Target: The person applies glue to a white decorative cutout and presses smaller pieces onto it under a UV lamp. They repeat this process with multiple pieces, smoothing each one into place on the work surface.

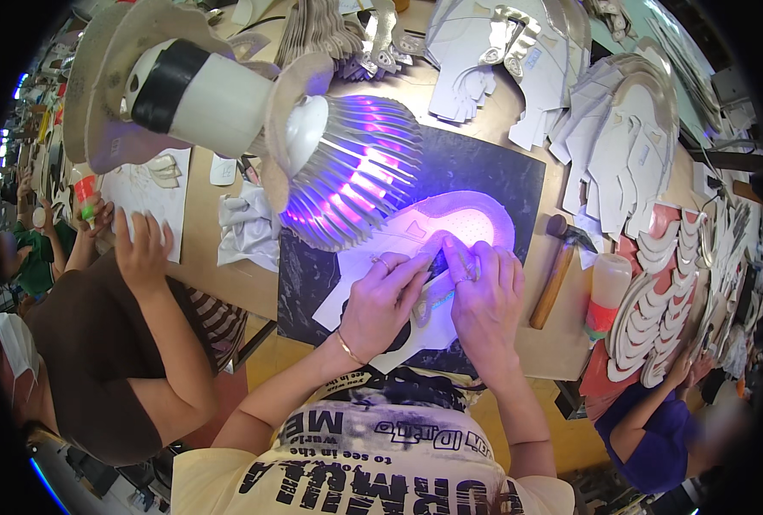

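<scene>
A pale shoe upper lies on a dark mat, lit violet from above. My left hand rests on its left part, fingers bent and thumb and fingertips pinching an inner edge near the middle. My right hand faces it from the right, its thumb and fingers closed on the same edge. Fingertips of both hands nearly meet; a dark opening shows just below them. What lies under the fingers is hidden. Over the upper's left side hangs a finned lamp glowing violet.
To the right lie a hammer, a glue bottle and curved white pieces on red sheets. Stacked upper pieces stand behind. A crumpled white cloth lies left. Co-workers sit on both sides, one with a raised hand.
</scene>
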`<state>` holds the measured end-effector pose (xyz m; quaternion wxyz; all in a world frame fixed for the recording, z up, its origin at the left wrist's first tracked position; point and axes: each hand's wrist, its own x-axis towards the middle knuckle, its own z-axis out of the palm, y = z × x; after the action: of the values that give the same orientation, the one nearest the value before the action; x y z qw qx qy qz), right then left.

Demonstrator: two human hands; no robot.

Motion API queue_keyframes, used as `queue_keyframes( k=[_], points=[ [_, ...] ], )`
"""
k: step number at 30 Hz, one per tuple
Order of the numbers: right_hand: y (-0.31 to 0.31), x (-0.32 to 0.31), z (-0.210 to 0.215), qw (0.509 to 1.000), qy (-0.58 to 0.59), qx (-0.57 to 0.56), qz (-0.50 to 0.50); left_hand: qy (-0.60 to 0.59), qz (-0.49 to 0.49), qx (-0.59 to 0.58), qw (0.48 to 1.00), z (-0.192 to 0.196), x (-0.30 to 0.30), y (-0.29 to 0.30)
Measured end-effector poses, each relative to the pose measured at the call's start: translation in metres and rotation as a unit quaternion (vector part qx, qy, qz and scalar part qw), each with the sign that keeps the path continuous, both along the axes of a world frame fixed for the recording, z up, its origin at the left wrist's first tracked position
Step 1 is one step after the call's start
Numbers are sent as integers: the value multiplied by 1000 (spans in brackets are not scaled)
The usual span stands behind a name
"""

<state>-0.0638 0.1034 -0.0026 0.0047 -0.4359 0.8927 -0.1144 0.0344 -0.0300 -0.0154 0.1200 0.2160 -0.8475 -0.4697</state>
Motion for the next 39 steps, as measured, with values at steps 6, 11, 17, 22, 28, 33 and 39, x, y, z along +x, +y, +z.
queue_keyframes(
  k=[6, 11, 17, 22, 28, 33, 39],
  points=[
    [-7, 3, -1, 1000, -17, -4, -2, 1, 5, -9, 1000, 2, 1, 1],
    [-9, -9, -3, 996, -75, -22, 42, -12, 11, -17, 1000, 6, 16, 5],
    [-4, -15, -1, 993, -92, -22, 75, 18, 5, -32, 999, 0, 23, 9],
    [-6, -15, 1, 993, -89, -25, 78, -26, -22, -70, 997, -1, 18, 6],
    [-7, -13, 1, 992, -87, -54, 74, -61, -48, -79, 994, -1, 16, 4],
    [-4, -12, -1, 993, -79, -42, 78, -73, -49, -102, 991, -3, 16, 6],
    [-1, -8, -1, 995, -50, -24, 89, -64, -26, -89, 994, -6, 17, 8]
  ],
)
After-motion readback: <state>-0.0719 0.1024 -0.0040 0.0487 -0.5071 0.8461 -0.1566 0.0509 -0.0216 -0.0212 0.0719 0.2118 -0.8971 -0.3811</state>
